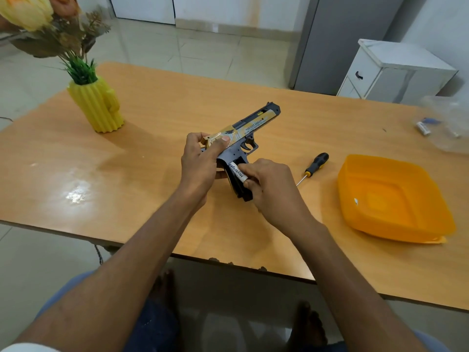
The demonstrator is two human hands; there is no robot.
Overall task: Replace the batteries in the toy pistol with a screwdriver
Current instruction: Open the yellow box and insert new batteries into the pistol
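The black and gold plastic toy pistol [243, 134] is held above the middle of the orange-brown wooden table [165, 102], not resting on it. Its long axis runs from the lower left to the upper right, and the muzzle points up and to the right, away from the person; the grip hangs down toward the person.

The left hand [200, 161] is closed around the rear of the slide, with the thumb pressed on the gold part. The right hand [269, 185] pinches a white cylindrical battery with black letters [237, 171] between thumb and fingers, at the open side of the grip.

I think the battery can go in with the wrong polarity, because the contacts inside are not visible here. It can also slip from the fingertips and roll on the table, since only a small part is gripped. If the left hand loosens, the pistol can turn and the battery can jam.

The black and yellow screwdriver [313, 167] lies just to the right, near the empty orange plastic container [396, 199]. More batteries [423, 128] lie far right.
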